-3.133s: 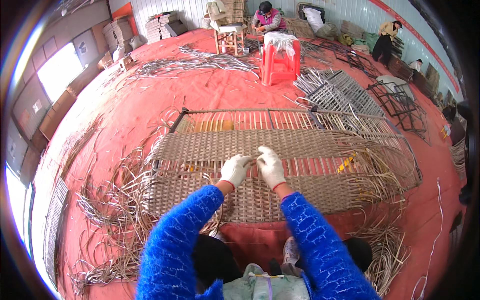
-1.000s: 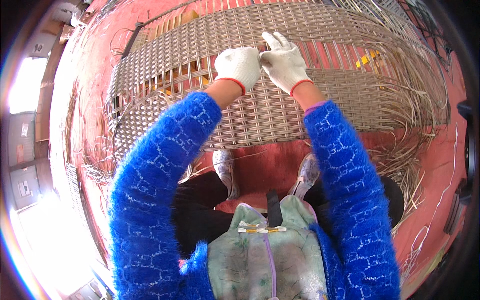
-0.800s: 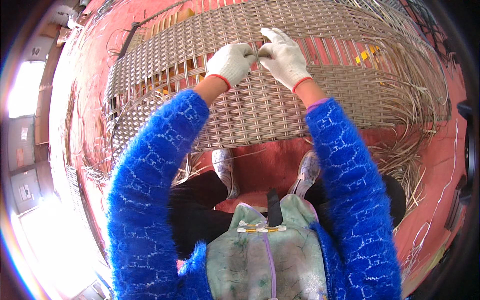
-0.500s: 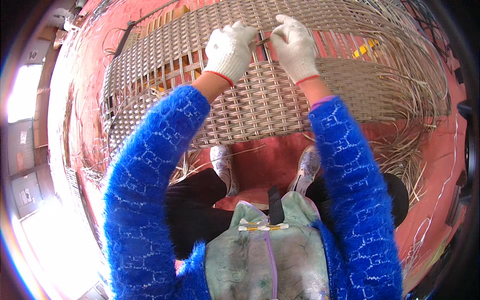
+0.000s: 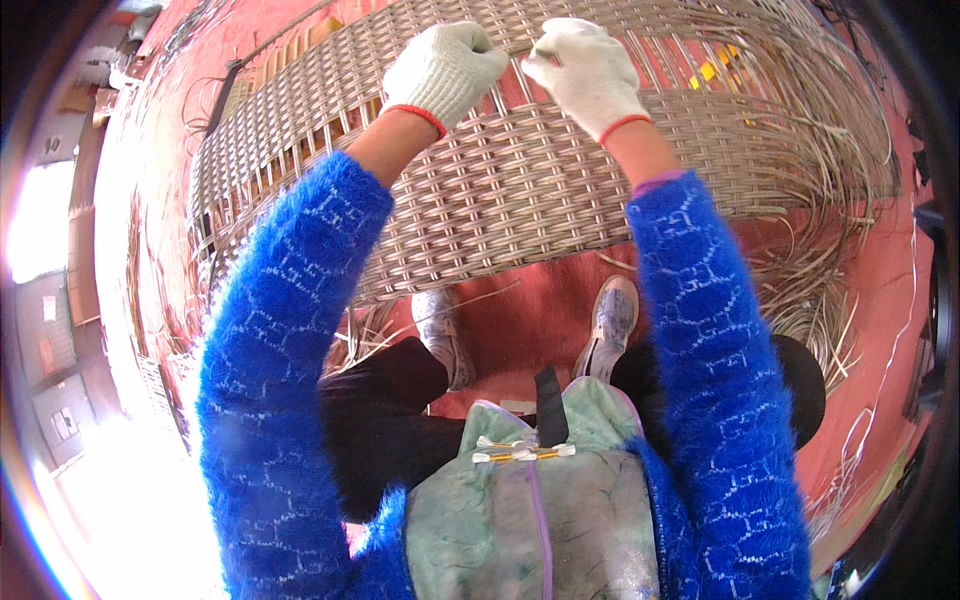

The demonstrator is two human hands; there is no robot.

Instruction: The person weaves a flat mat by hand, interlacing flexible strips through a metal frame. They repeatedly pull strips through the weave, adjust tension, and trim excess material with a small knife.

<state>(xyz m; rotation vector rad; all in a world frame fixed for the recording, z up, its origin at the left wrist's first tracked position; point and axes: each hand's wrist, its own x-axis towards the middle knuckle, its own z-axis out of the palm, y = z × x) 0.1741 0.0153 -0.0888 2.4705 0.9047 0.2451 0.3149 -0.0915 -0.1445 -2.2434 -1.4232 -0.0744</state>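
Note:
A large woven wicker panel (image 5: 520,190) on a dark frame stretches across the upper part of the head view, over a red floor. My left hand (image 5: 445,70), in a white knit glove with a red cuff, is closed on a weaving strand at the panel's far part. My right hand (image 5: 585,70), gloved the same way, pinches a strand right beside it. The two hands nearly touch. Both arms wear fuzzy blue sleeves. Loose strand ends (image 5: 830,150) fan out from the panel's right side.
My two shoes (image 5: 610,325) rest on the red floor (image 5: 540,305) under the panel's near edge. Loose wicker strands (image 5: 830,330) lie to the right and also at the left. A green apron covers my lap.
The view has tilted down from a wide look at the workshop. Both hands have moved farther up the panel and now grip strands with closed fingers.

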